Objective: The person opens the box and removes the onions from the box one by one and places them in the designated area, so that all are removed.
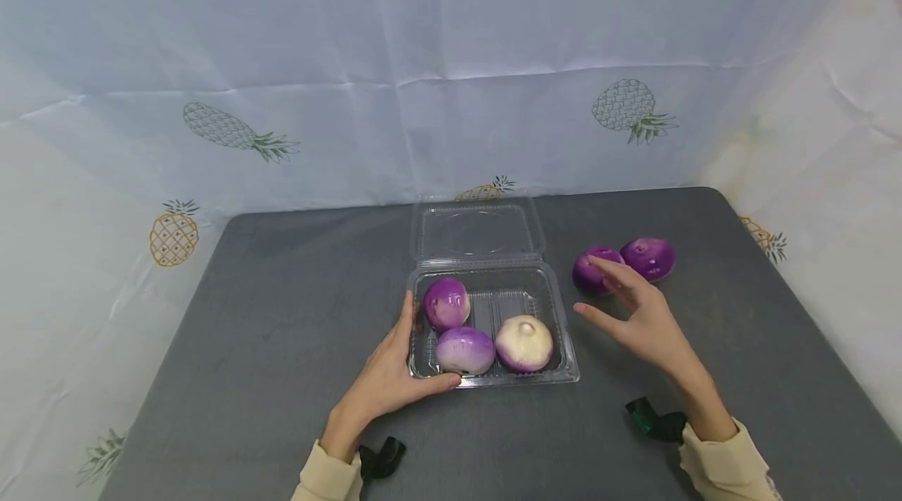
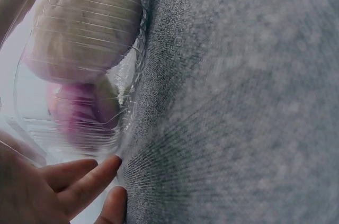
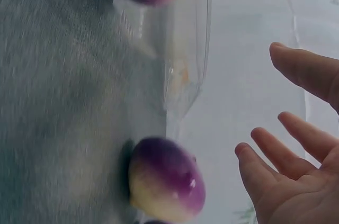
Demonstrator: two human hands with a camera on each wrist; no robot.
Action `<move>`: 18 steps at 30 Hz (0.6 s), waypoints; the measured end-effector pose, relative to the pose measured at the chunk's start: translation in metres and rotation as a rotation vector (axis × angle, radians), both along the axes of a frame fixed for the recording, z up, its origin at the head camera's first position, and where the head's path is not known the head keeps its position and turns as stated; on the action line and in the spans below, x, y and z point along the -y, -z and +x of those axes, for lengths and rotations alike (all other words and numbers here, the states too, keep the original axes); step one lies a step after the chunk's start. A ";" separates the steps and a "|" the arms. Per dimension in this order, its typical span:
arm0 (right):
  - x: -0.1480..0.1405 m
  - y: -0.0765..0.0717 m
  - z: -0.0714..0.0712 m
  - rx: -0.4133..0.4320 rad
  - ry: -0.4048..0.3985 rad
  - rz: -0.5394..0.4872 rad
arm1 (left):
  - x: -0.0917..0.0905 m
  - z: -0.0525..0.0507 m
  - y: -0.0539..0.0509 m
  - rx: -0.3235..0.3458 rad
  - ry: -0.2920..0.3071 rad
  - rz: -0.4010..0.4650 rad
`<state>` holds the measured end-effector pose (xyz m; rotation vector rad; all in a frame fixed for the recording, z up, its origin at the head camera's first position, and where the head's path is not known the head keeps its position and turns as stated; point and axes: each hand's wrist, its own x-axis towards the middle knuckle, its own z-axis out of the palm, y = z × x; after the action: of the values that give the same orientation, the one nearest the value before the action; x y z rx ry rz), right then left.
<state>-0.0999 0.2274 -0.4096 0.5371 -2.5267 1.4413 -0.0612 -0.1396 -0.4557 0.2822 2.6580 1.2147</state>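
Note:
A clear plastic clamshell container sits on the table with its lid folded back. It holds three glossy turnip-like vegetables: a purple one, a lilac one and a cream one. My left hand rests at the container's front left corner, fingers along its left side and thumb along the front edge. My right hand, fingers spread and holding nothing, is just above and in front of two purple vegetables. One vegetable appears below that hand's fingers in the right wrist view.
The dark grey table has rounded back corners. Behind and beside it hangs a pale cloth printed with pineapples. Dark wrist straps stick out at both beige sleeves.

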 end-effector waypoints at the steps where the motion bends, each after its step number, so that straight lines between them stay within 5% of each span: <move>1: 0.003 0.000 0.001 -0.007 -0.012 -0.015 | 0.000 0.000 0.000 0.000 0.001 -0.001; 18: 0.037 0.004 0.008 0.022 -0.155 0.023 | 0.000 0.001 -0.002 0.007 -0.008 -0.002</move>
<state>-0.0920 0.1901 -0.4137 0.7407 -2.5716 1.4772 -0.0606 -0.1394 -0.4540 0.2665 2.6571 1.2132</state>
